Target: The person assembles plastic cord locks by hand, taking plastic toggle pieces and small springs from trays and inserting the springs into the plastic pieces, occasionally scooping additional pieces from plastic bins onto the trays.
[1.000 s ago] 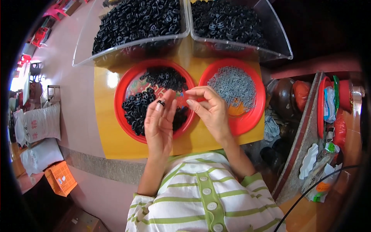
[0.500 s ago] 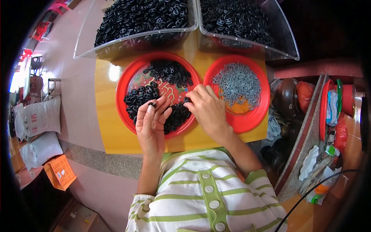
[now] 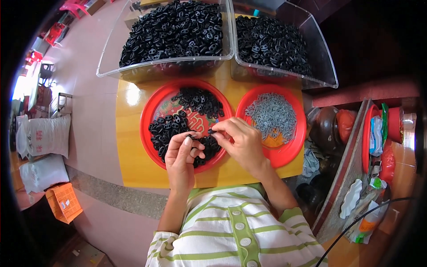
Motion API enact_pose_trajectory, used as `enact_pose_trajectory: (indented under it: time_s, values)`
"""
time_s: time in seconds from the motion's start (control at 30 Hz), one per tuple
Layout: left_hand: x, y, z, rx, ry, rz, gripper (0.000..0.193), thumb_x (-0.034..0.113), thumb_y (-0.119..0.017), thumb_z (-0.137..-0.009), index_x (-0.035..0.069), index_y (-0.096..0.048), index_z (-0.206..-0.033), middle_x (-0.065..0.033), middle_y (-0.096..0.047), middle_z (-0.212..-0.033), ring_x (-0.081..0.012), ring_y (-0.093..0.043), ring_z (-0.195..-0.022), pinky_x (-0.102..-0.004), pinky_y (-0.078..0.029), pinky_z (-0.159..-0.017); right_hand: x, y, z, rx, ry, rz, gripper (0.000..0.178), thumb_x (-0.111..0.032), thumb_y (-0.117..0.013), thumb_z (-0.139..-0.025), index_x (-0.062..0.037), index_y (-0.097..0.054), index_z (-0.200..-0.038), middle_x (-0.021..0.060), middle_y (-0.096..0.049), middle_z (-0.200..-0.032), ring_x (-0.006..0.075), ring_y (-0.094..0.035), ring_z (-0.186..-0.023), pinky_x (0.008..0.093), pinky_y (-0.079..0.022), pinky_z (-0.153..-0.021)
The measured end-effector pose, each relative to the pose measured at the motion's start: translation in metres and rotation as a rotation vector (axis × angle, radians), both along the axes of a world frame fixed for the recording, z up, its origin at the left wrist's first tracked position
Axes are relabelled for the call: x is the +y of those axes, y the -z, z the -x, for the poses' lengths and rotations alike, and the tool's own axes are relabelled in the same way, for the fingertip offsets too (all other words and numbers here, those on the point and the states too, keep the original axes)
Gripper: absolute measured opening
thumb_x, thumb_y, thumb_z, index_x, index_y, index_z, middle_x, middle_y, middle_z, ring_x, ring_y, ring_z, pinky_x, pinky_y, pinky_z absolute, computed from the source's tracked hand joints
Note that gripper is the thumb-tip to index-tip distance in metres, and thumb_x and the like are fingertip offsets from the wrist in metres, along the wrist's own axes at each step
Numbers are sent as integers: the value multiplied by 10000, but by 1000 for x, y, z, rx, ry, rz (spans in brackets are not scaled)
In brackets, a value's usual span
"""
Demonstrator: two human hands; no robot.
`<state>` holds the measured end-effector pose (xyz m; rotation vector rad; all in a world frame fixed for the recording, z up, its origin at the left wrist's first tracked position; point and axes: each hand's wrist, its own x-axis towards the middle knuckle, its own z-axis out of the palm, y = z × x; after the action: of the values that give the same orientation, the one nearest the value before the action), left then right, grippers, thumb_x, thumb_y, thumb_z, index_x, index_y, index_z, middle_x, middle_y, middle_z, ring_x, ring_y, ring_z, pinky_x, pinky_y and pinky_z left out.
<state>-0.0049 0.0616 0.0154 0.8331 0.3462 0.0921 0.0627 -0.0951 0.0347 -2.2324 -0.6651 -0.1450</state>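
Note:
Over the near part of a round red tray [image 3: 143,124], my left hand [image 3: 180,158] pinches a small black plastic piece [image 3: 190,136] between thumb and forefinger, its other fingers curled. Close by on the right, my right hand [image 3: 243,143] grips another small black piece [image 3: 211,131] at its fingertips. Loose black oval pieces with two holes [image 3: 168,129] lie in separate heaps on the tray's patterned bottom. A second round red tray [image 3: 284,159], right of my right hand, carries a pile of small grey screws [image 3: 272,113].
Beyond the trays stand two clear plastic bins [image 3: 164,60] [image 3: 284,74], heaped with black pieces. Everything rests on a yellow tabletop [image 3: 133,171]. A low ledge [image 3: 342,171] with jars beside it runs along the right. White sacks [image 3: 46,135] sit at the left.
My hands have come closer together, each keeping a small black piece at its fingertips. The whole view has shifted, so trays and bins appear lower in the picture.

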Motion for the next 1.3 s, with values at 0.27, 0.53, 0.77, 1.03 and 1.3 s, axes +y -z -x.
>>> enact_pose_trajectory:
  time_s: [0.27,0.53,0.77,1.03,1.3]
  values:
    - [-13,-11,7,-104,-10,12,174,102,-459,-966,9,-526,-1096,-152,-569,-1190,-192,-618,-943,-316,-518,-816,2,-9,15,-70,-37,-191,173,-18,-664,-763,-64,-580,-907,67,-631,-804,243,-643,-721,337,-514,-584]
    - [-21,-18,26,-145,0,63,159,65,-457,-958,-9,-522,-1083,-179,-555,-1200,-238,-628,-982,-365,-518,-903,-2,-17,34,125,-66,-428,167,14,-648,-798,-27,-603,-953,87,-650,-866,193,-667,-771,291,-538,-631]
    - [-29,-21,31,-150,-1,8,153,55,-477,-948,-14,-526,-1076,-189,-552,-1206,-242,-615,-1017,-375,-508,-930,-15,-23,42,551,-53,-640,187,-11,-670,-823,-10,-607,-999,50,-659,-918,83,-639,-782,213,-515,-617]
    - [-29,-30,28,-147,31,4,158,64,-475,-953,-32,-523,-1069,-214,-563,-1196,-254,-608,-1034,-398,-510,-926,-14,0,40,629,-67,-903,236,-29,-686,-819,-44,-614,-1042,7,-646,-963,44,-588,-790,172,-465,-625]
    - [-24,-26,19,-60,0,-59,142,62,-501,-946,-34,-554,-1037,-171,-626,-1049,-206,-646,-910,-326,-543,-813,-15,-4,30,459,-79,-753,218,-23,-643,-855,-37,-605,-1069,22,-624,-990,54,-577,-899,179,-460,-750]
